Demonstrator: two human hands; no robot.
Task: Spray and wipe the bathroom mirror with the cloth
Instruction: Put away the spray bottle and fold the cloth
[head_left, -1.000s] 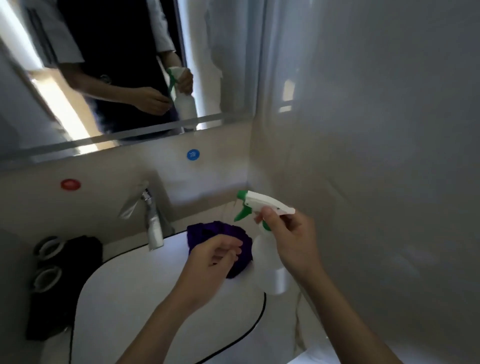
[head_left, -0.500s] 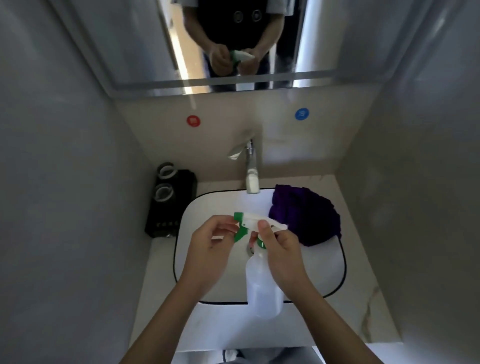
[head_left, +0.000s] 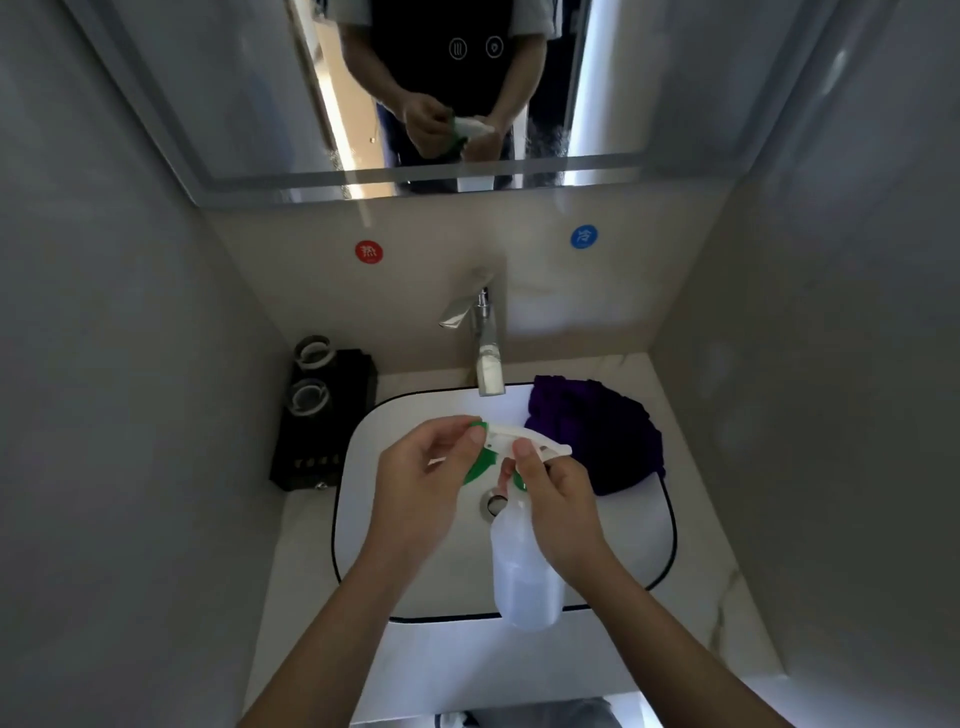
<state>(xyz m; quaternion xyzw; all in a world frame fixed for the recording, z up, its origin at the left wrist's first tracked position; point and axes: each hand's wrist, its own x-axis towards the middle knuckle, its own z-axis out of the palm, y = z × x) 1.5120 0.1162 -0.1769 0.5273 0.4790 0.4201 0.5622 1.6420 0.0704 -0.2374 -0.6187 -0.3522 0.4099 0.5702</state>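
A white spray bottle with a green trigger and nozzle hangs over the white sink. My right hand grips its neck just below the spray head. My left hand pinches the green nozzle tip at the front of the head. A crumpled purple cloth lies on the sink's back right rim, apart from both hands. The mirror fills the top of the view and reflects my hands with the bottle.
A chrome tap stands at the back of the sink. A black tray with two glasses sits on the counter at the left. Red and blue round stickers mark the wall. Grey walls close in on both sides.
The view has swung from the right wall to face the sink and mirror squarely. My left hand has come up to the nozzle tip and pinches it; my right hand keeps holding the bottle.
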